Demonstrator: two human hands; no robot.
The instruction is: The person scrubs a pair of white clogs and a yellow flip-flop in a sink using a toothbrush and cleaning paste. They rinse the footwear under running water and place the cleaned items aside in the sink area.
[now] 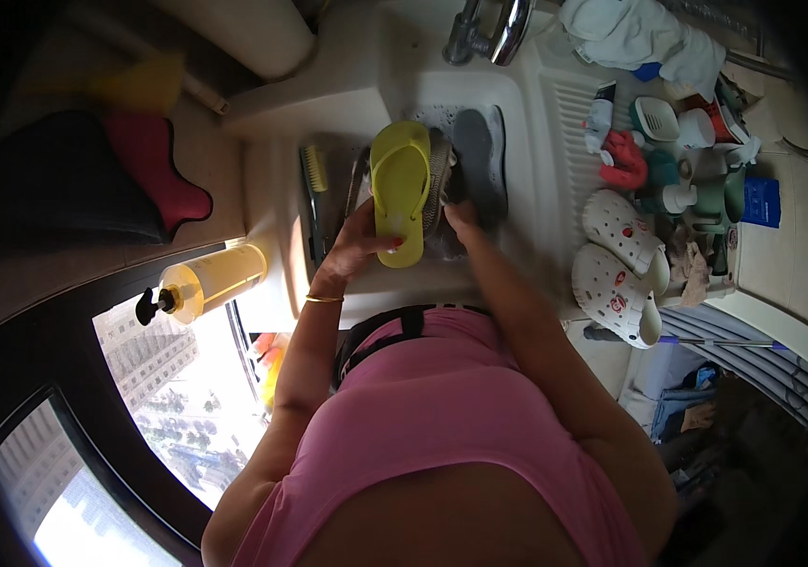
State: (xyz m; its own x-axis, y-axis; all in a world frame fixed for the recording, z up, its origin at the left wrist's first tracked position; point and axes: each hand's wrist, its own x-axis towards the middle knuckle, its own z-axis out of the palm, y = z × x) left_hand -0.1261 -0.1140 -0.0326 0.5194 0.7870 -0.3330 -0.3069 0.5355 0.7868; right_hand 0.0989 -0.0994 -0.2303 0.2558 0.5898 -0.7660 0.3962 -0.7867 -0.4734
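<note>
My left hand (356,244) grips the heel end of a yellow-green flip-flop (400,184), its thumb on the footbed. The flip-flop is held over the white sink basin (517,127), toe end toward the faucet. Behind it, a shoe with a patterned sole (438,173) is partly covered. My right hand (463,221) reaches low into the basin, beside that sole; its fingers are in shadow, and I cannot tell whether they hold anything. A grey slipper (473,159) lies at the basin's right side, with suds around its toe. On the left ledge rests a scrub brush (314,173) with yellow bristles.
A chrome faucet (500,35) overhangs the basin's back. White clogs (613,290) stand on the ridged drainboard (574,127) at right, near several bottles and a soap dish (654,119). A pump bottle (216,280) of yellow liquid is at left, by the window (184,397).
</note>
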